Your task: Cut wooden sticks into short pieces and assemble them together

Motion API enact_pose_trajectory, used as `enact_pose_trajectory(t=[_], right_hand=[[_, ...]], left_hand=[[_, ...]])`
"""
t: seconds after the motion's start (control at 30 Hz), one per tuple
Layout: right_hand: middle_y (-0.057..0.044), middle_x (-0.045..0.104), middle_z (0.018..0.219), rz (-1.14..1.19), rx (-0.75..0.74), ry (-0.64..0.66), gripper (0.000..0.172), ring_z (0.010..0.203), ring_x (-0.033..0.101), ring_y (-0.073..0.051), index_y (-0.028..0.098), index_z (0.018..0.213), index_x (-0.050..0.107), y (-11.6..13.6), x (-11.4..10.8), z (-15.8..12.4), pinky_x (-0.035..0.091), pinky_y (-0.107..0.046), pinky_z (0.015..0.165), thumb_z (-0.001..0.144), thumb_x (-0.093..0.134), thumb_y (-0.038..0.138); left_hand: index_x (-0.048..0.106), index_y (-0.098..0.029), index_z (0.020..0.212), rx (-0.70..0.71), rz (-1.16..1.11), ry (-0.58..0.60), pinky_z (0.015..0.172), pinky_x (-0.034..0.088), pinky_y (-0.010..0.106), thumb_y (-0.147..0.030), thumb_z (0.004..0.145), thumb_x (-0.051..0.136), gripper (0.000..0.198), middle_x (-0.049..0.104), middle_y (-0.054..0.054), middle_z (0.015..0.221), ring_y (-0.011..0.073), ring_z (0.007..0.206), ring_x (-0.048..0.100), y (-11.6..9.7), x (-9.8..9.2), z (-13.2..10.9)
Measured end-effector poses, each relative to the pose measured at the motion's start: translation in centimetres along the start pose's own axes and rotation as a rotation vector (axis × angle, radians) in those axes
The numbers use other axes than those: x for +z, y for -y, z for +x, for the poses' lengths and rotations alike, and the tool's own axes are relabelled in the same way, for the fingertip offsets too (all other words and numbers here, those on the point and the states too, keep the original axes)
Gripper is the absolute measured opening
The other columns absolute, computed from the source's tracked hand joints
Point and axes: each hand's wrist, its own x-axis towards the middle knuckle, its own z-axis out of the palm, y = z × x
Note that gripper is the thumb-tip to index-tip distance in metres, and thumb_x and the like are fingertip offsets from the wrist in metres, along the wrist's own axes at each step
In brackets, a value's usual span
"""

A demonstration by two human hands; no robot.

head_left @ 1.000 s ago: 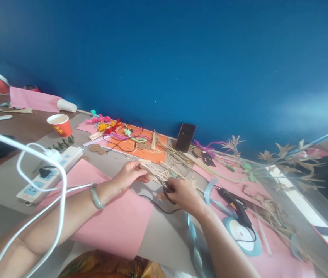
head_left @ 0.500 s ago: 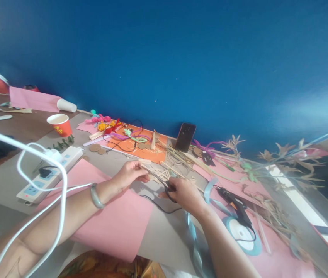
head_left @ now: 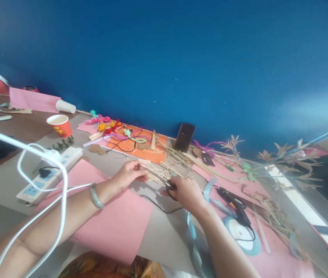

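My left hand [head_left: 129, 174] pinches a pale straw strip [head_left: 149, 171] near the middle of the table; a green bangle [head_left: 96, 196] sits on that wrist. My right hand [head_left: 184, 191] is closed round the dark handles of scissors [head_left: 164, 182], whose blades point left toward the strip. A heap of dry straw pieces [head_left: 173, 164] lies just behind both hands. Under my left forearm is a pink paper sheet [head_left: 114, 216].
A white power strip [head_left: 50, 173] with a looping white cable [head_left: 40, 154] is at left, and a red paper cup [head_left: 60, 124] behind it. An orange sheet [head_left: 136, 146] carries colourful pipe cleaners. A phone [head_left: 185, 137] leans on the blue wall. Glue gun [head_left: 235, 200] and ribbon spool [head_left: 243, 235] at right.
My right hand has closed the scissors a little and shifted slightly right and up. My left hand keeps the strip in the same place.
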Motion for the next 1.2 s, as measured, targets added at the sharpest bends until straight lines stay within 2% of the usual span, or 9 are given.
enact_pose_trajectory(t=[0.2,0.33,0.5,0.7,1.2], right_hand=[[-0.004,0.063,0.063,0.016,-0.011,-0.025,0.040,0.067,0.059,-0.020,0.021,0.068,0.060,-0.06,0.14,0.00,0.024,-0.025,0.052,0.073,0.058,0.061],[-0.004,0.063,0.062,0.025,-0.011,-0.014,0.041,0.065,0.058,-0.019,0.021,0.067,0.060,-0.04,0.05,0.08,0.024,-0.025,0.052,0.074,0.057,0.061],[-0.004,0.063,0.064,0.030,-0.017,-0.008,0.039,0.063,0.056,-0.019,0.021,0.069,0.061,-0.09,0.03,0.11,0.025,-0.025,0.053,0.074,0.057,0.060],[-0.004,0.062,0.063,0.046,-0.050,-0.006,0.035,0.063,0.056,-0.018,0.021,0.069,0.062,-0.07,0.07,0.01,0.025,-0.025,0.052,0.072,0.060,0.056],[-0.004,0.064,0.067,0.050,-0.054,0.048,0.032,0.065,0.058,-0.019,0.021,0.070,0.062,0.25,-0.52,-0.10,0.027,-0.024,0.053,0.070,0.064,0.053]], left_hand=[[0.055,-0.012,0.074,-0.075,-0.079,-0.073,0.058,0.051,0.019,-0.022,0.063,0.076,0.026,0.062,0.000,0.061,0.0093,0.056,0.061,-0.23,0.26,-0.07],[0.057,-0.011,0.073,-0.114,-0.082,-0.033,0.056,0.051,0.019,-0.028,0.065,0.075,0.026,0.063,0.002,0.062,0.0097,0.056,0.061,-0.14,0.24,-0.11],[0.058,-0.011,0.069,-0.060,-0.025,-0.030,0.055,0.050,0.020,-0.030,0.066,0.074,0.026,0.063,0.003,0.059,0.0098,0.054,0.060,0.14,0.14,-0.09],[0.060,-0.010,0.070,-0.035,0.042,0.046,0.055,0.049,0.021,-0.031,0.066,0.072,0.024,0.064,0.003,0.057,0.0101,0.051,0.060,0.64,-0.17,0.15],[0.062,-0.010,0.067,-0.064,0.089,0.083,0.050,0.048,0.021,-0.033,0.064,0.074,0.026,0.064,0.004,0.054,0.0111,0.048,0.059,0.69,-0.05,0.12]])
